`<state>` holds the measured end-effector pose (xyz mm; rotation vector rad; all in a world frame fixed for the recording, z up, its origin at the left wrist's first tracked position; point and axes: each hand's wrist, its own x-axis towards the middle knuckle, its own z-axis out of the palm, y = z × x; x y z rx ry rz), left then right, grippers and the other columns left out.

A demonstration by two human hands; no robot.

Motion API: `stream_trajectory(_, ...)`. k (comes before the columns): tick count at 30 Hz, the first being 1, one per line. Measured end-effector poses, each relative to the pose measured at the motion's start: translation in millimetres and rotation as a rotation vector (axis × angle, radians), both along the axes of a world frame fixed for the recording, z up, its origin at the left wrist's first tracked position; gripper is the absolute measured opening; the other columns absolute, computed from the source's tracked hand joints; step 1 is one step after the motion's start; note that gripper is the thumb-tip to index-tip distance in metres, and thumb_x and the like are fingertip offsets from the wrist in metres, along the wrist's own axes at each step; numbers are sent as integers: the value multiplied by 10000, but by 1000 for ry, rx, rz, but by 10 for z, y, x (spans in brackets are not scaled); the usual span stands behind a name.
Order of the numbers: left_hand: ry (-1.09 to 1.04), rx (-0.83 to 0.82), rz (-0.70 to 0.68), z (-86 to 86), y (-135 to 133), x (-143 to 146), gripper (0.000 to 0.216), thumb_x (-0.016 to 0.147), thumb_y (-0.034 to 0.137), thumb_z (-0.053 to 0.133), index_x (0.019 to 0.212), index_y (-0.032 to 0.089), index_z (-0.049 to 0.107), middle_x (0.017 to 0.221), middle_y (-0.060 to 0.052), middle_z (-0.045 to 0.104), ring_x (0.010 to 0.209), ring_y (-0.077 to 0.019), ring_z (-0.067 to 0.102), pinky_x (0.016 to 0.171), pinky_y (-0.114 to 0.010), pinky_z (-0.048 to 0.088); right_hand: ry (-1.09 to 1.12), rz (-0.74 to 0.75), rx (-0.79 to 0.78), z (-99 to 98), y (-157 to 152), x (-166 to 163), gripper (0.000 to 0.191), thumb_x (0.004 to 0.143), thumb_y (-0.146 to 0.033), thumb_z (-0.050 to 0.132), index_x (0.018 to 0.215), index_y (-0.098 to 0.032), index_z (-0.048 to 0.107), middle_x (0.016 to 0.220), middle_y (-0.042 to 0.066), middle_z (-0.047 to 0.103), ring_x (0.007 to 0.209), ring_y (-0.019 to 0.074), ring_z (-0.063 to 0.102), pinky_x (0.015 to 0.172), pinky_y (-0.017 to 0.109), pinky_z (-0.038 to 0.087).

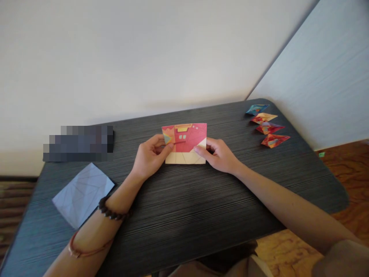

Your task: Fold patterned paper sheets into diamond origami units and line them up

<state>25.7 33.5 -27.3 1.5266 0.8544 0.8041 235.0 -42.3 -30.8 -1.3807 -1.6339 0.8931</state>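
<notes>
A square of patterned paper (187, 140), red, orange and yellow with a cream lower band, is held up in front of me above the table. Lines run across its surface. My left hand (151, 154) pinches the left side, thumb on the front and fingers behind. On the right side, my right hand (217, 154) grips it the same way, its thumb near the cream corner. Most fingertips are hidden behind the sheet. Beaded and thin bracelets circle my left wrist and forearm.
A pale blue-grey paper sheet (83, 195) with lines lies on the dark table (184, 215) at left. Behind it is a blurred-out dark object (80, 143). Several folded paper pieces, among them a blue one (257, 109) and a red one (274, 141), line the far right. A wall stands behind.
</notes>
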Motion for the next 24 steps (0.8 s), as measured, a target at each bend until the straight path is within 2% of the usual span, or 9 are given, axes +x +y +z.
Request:
stream_trajectory(2, 38, -7, -48, 20, 33, 54, 286, 827, 336, 611, 1041, 158, 546, 767, -29, 701, 453, -104, 606, 409, -185, 474, 70, -23, -46, -21, 9, 9, 266, 858, -398, 553, 869, -144, 631, 632, -17, 568, 539, 84, 488, 473, 188, 362)
stream_trajectory(3, 73, 1, -77, 38, 37, 71, 268, 837, 331, 600, 1036, 162, 542, 684, -4, 681, 383, -83, 555, 361, -163, 421, 113, -24, -70, -28, 13, 17, 280, 864, -405, 542, 910, -143, 629, 675, -4, 595, 564, 92, 520, 488, 190, 391)
stream_trajectory(6, 176, -26, -149, 93, 7, 52, 276, 818, 279, 632, 1053, 167, 542, 479, 61, 576, 315, -48, 455, 323, -118, 318, 217, 23, -88, -28, 25, 53, 313, 855, -398, 559, 1054, -160, 604, 810, 22, 645, 671, 118, 586, 550, 203, 459)
stream_trajectory(9, 216, -54, -163, 115, -29, -31, 256, 845, 282, 596, 1067, 169, 536, 459, 68, 551, 302, -44, 422, 306, -114, 282, 276, 125, -84, -12, 34, 106, 342, 850, -367, 576, 1138, -184, 574, 831, 10, 650, 677, 110, 583, 548, 196, 462)
stream_trajectory(12, 227, -35, -187, 114, -32, -78, 218, 837, 267, 600, 1024, 155, 579, 490, 54, 576, 335, -57, 464, 322, -127, 331, 305, 178, -126, 0, 28, 162, 323, 868, -323, 557, 1161, -188, 571, 694, -30, 616, 552, 77, 526, 473, 170, 416)
stream_trajectory(15, 195, -27, -181, 123, -8, -66, 198, 838, 274, 596, 986, 144, 620, 639, 5, 657, 548, -114, 614, 456, -162, 476, 313, 183, -175, -1, 12, 198, 325, 867, -285, 564, 1177, -187, 570, 606, -54, 584, 474, 63, 498, 431, 164, 404)
stream_trajectory(17, 151, -68, -181, 139, 20, -53, 219, 850, 289, 586, 1014, 147, 618, 705, -7, 675, 663, -137, 650, 548, -184, 526, 335, 180, -192, -6, 5, 204, 329, 871, -272, 561, 1189, -187, 562, 592, -56, 594, 462, 67, 529, 432, 165, 433)
stream_trajectory(21, 113, -217, -262, 167, 77, -60, 337, 844, 311, 602, 1142, 165, 538, 700, 16, 670, 573, -124, 652, 486, -183, 530, 384, 166, -179, -1, 5, 191, 293, 892, -262, 533, 1172, -183, 570, 616, -41, 642, 481, 75, 600, 435, 157, 464)
stream_trajectory(24, 140, -254, -311, 172, 86, -65, 342, 812, 287, 646, 1113, 165, 536, 683, 27, 677, 529, -119, 654, 474, -174, 523, 369, 172, -168, 26, 12, 179, 255, 894, -258, 533, 1118, -164, 611, 614, -32, 648, 487, 78, 621, 432, 153, 465)
